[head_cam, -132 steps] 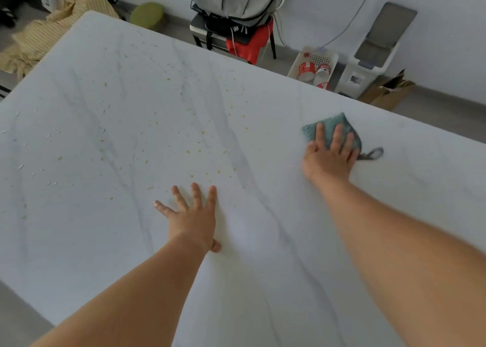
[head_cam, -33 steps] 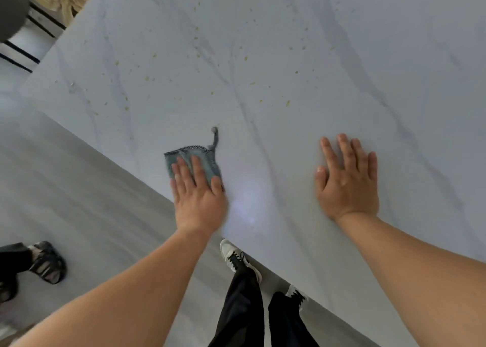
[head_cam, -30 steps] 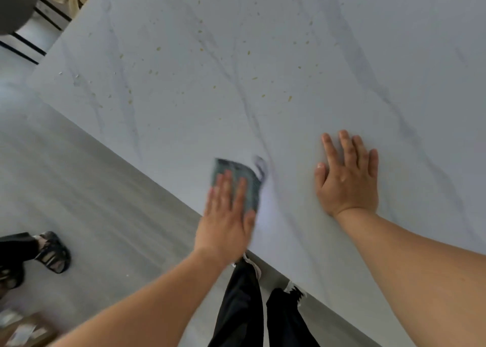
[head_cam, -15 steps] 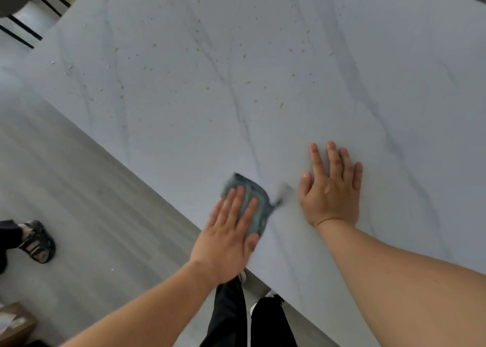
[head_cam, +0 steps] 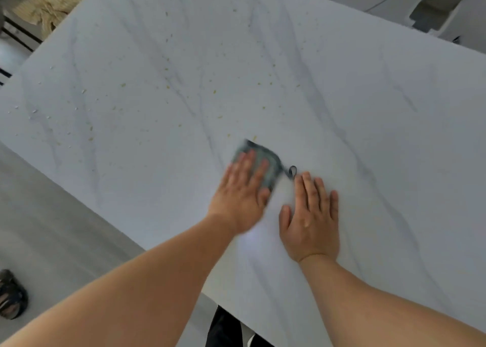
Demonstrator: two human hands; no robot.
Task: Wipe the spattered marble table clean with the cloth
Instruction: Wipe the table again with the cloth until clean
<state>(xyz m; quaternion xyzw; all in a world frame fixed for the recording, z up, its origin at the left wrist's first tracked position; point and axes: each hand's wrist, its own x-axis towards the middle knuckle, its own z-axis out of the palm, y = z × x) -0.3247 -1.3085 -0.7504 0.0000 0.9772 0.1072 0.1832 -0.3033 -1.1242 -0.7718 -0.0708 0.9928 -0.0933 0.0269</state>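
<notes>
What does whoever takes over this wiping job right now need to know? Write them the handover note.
Left hand: flat, fingers straight, pressing the folded blue-green cloth onto the white grey-veined marble table; no grip around it.
Right hand: flat on the marble just right of the cloth, holding nothing; the cloth's small hanging loop lies by its fingertips.
Done: the strip of table near the hands looks free of specks.
Left: yellow specks scattered across the middle and far part, starting just beyond the cloth, and pale flecks near the left edge.
</notes>
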